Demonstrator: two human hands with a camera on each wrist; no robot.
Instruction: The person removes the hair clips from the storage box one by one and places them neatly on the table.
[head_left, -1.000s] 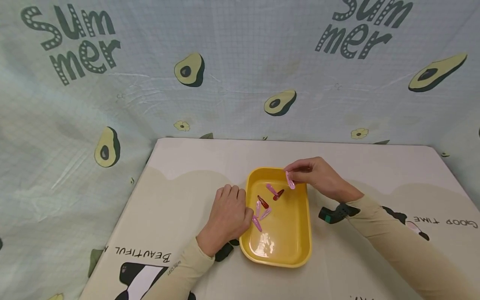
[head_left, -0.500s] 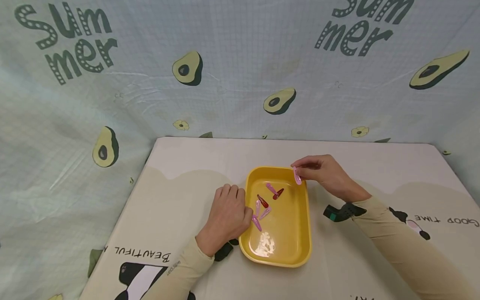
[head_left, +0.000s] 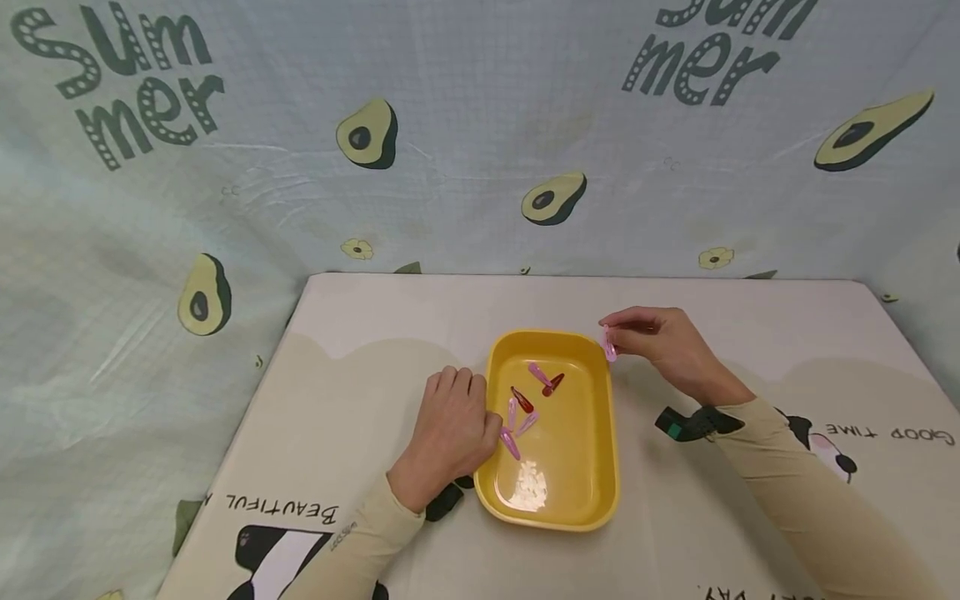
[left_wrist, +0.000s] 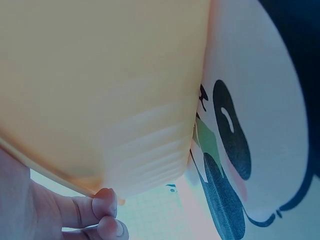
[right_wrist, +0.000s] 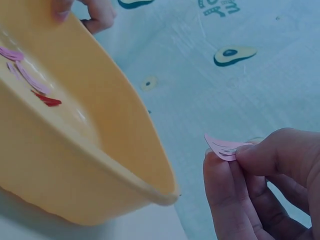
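My right hand (head_left: 667, 346) pinches a pink snap hair clip (head_left: 609, 347) between thumb and fingertips, just outside the far right corner of a yellow plastic tub (head_left: 573, 475). The right wrist view shows that same pink clip (right_wrist: 224, 150) beside the tub's corner, apart from the wall. On the tub's left side my left hand (head_left: 453, 425) grips the rim, its fingertips (left_wrist: 106, 202) showing at the edge from below. Inside lie several pink clips (head_left: 538, 374) and two dark red clips (head_left: 522, 400), loosely grouped toward the left and far part of the tub floor.
The tub stands on a table with a pale printed cloth (head_left: 390, 312). Behind the table and to its left hangs a light blue curtain (head_left: 465, 125) with avocado prints. Black wrist-camera mounts (head_left: 693, 423) sit under both wrists.
My right hand has moved right with the pink clip, from over the tub's far right corner to just past its rim. The left hand keeps its grip on the tub.
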